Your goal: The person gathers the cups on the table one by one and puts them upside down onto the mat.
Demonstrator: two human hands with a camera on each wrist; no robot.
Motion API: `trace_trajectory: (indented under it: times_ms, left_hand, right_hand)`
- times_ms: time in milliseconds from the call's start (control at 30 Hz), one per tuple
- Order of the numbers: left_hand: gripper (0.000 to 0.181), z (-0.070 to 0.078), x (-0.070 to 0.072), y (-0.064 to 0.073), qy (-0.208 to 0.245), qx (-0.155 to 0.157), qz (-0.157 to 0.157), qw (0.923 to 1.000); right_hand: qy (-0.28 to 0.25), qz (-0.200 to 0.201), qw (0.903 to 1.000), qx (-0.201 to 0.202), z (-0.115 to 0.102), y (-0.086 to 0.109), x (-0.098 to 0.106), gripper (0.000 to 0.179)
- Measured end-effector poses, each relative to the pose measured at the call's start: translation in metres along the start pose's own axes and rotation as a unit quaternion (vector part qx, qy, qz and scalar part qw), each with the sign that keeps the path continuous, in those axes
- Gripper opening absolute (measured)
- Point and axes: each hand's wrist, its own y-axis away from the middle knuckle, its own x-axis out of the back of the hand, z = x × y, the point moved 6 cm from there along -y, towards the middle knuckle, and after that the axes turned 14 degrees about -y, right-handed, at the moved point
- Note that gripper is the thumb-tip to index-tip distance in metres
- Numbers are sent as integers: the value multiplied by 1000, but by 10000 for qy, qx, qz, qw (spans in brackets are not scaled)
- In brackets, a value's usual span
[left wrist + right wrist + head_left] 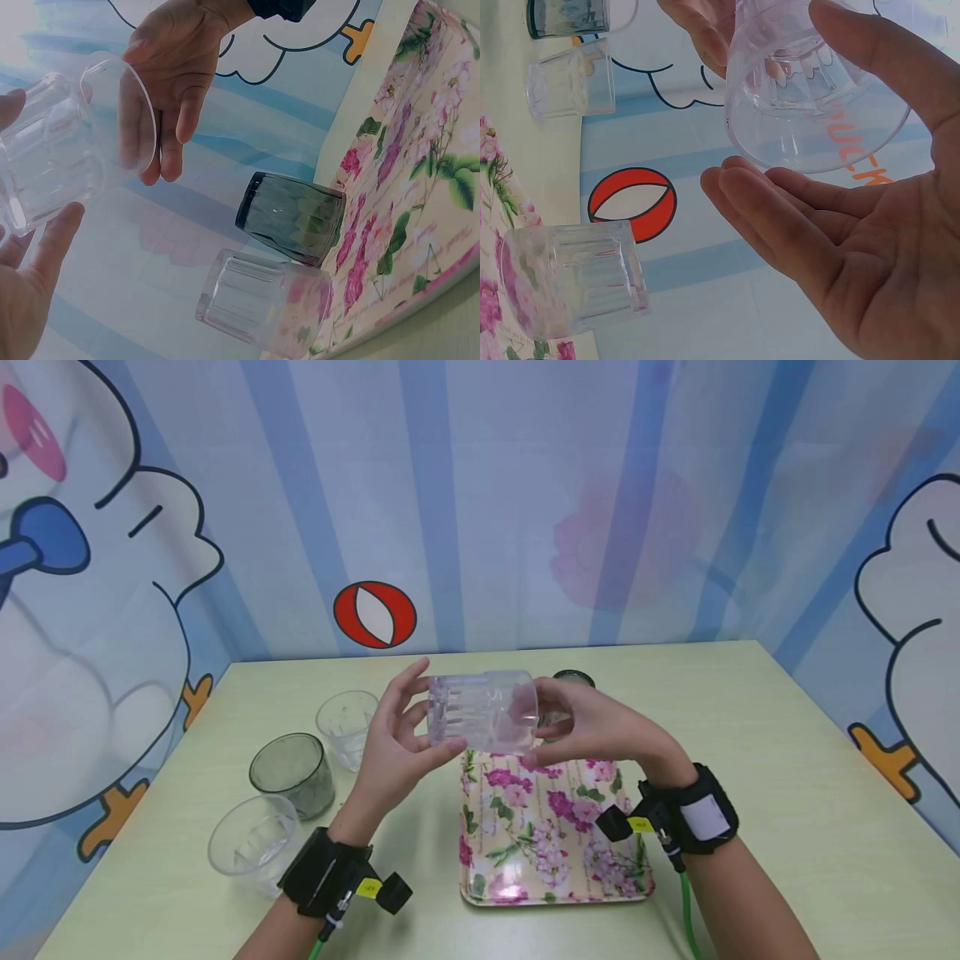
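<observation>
A clear plastic cup (pixel 483 712) is held on its side above the tray, its mouth toward the right. My left hand (pixel 397 727) holds it at the base end, thumb below and fingers above and behind. The thumb and fingers of my right hand (pixel 600 722) are around the rim; in the right wrist view the thumb overlaps the rim and the fingertips lie along its other side. Beneath is a flowered tray (pixel 551 827). An upside-down dark grey cup (pixel 292 217) and an upside-down clear cup (pixel 259 300) stand on it, mostly hidden in the head view.
On the table's left side stand a clear cup (pixel 348 727), a smoky grey cup (pixel 292 774) and another clear cup (pixel 255 843), mouths up. A cartoon-printed curtain (pixel 480 510) closes off the back and sides of the table (pixel 787 777).
</observation>
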Motion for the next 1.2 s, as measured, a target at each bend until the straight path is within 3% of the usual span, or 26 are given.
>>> trace_trajectory:
  times_ms: [333, 567, 733, 967, 1200]
  left_hand:
    - [78, -1, -2, 0, 122, 105, -66, 9998]
    - [73, -4, -3, 0, 118, 224, -88, 9996]
    - [74, -8, -3, 0, 86, 264, -87, 9996]
    - [74, -12, -9, 1, -210, 452, -256, 9984]
    - [73, -16, -16, 5, -586, 661, -579, 9944]
  right_hand:
    - [-29, -25, 10000, -42, 2, -1, -1, 65]
    - [-103, 80, 9999, 30, 2, -2, 1, 87]
    - [-23, 215, 9985, 500, -5, -1, 3, 94]
    - [-106, 630, 9920, 1092, -17, 3, 6, 78]
    - [390, 685, 9872, 1385, -21, 4, 5, 72]
